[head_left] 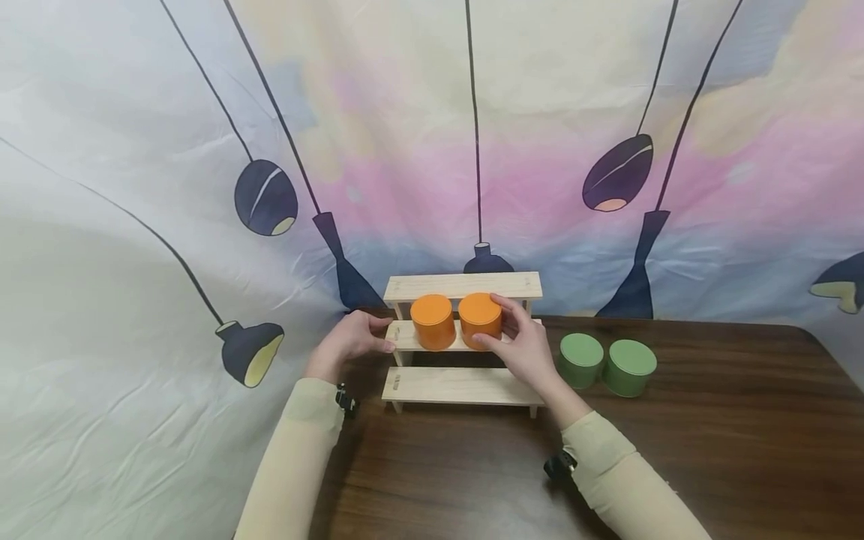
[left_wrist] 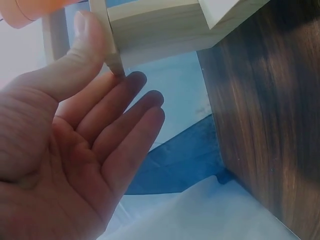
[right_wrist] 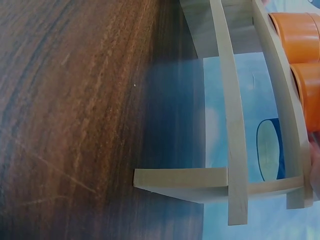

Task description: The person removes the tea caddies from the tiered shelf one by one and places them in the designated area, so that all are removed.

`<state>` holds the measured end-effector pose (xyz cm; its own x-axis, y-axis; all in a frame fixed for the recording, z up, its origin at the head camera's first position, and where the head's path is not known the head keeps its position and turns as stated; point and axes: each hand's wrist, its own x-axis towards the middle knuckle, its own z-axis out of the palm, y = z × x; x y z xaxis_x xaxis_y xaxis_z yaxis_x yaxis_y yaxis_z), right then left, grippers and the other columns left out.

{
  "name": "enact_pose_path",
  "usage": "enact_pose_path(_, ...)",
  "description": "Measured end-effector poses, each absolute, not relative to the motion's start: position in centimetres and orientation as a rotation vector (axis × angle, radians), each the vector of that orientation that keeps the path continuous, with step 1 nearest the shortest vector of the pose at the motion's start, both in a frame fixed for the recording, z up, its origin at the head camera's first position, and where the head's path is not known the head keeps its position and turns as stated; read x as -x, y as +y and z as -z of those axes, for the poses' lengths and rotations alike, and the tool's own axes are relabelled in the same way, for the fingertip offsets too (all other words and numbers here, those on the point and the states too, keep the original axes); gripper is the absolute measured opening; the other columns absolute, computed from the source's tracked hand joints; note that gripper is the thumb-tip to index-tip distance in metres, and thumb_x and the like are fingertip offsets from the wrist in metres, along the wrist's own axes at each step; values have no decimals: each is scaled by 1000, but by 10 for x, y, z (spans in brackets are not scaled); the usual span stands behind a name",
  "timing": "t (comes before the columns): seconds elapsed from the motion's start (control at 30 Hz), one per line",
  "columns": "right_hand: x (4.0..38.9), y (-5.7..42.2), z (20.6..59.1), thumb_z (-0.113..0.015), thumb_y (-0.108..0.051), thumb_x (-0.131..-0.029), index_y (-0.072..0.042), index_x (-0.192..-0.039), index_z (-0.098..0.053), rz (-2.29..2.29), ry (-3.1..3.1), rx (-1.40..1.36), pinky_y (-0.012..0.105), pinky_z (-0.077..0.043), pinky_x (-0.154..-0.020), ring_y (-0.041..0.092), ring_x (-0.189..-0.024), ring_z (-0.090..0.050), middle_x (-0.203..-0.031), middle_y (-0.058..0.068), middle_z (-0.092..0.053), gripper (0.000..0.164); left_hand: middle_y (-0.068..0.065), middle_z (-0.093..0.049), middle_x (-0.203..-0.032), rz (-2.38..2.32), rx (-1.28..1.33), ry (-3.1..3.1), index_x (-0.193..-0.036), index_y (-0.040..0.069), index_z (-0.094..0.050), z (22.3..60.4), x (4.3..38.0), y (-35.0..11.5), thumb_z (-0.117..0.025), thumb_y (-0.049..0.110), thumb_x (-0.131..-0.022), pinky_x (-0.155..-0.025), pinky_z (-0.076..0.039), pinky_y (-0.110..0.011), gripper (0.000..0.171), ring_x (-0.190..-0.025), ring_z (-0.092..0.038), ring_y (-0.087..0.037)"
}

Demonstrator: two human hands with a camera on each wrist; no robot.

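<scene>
A three-tier wooden display shelf stands on the table, with two orange lidded canisters side by side on its middle tier. My right hand grips the right orange canister, thumb at its front and fingers round its right side. Just left of it sits the other orange canister. At the left end of the middle tier, my left hand pinches the board's end; the left wrist view shows the thumb on one side and fingers beyond. In the right wrist view, only a sliver of my right hand shows.
Two green lidded canisters, a nearer-to-shelf one and another, stand right of the shelf on the dark wooden table. Behind hangs a cloth backdrop with printed lamps, close to the shelf's back and left side.
</scene>
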<state>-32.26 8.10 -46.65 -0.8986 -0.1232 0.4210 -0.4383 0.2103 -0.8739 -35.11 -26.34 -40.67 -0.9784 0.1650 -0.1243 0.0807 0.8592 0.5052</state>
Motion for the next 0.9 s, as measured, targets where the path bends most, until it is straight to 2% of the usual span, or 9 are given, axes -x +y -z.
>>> enact_pose_path(0.3, 320, 80, 464, -93, -22, -87, -21, -155, -57, -1749, -2217, -543, 38, -54, -108, 29, -133, -65, -146, 10, -65, 77, -17, -64, -146, -751, -130, 2876, -149, 8, -63, 404, 348, -261, -94, 27, -85, -115, -46, -53, 74, -138, -57, -37)
enact_pose_path(0.53, 318, 84, 465, -94, -23, -86, -21, -153, -58, -1749, -2214, -539, 39, -55, -106, 30, -130, -66, -142, 12, -67, 77, -18, -65, -144, -764, -132, 2875, -149, 8, -64, 403, 347, -257, -92, 24, -88, -114, -47, -51, 70, -131, -62, -34)
enact_pose_path(0.9, 317, 84, 464, -92, -17, -87, -17, -154, -56, -1776, -2187, -583, 38, -53, -109, 31, -136, -63, -148, 14, -64, 76, -18, -66, -143, -736, -139, 2891, -147, 6, -65, 402, 346, -254, -93, 23, -87, -111, -49, -48, 68, -124, -64, -30)
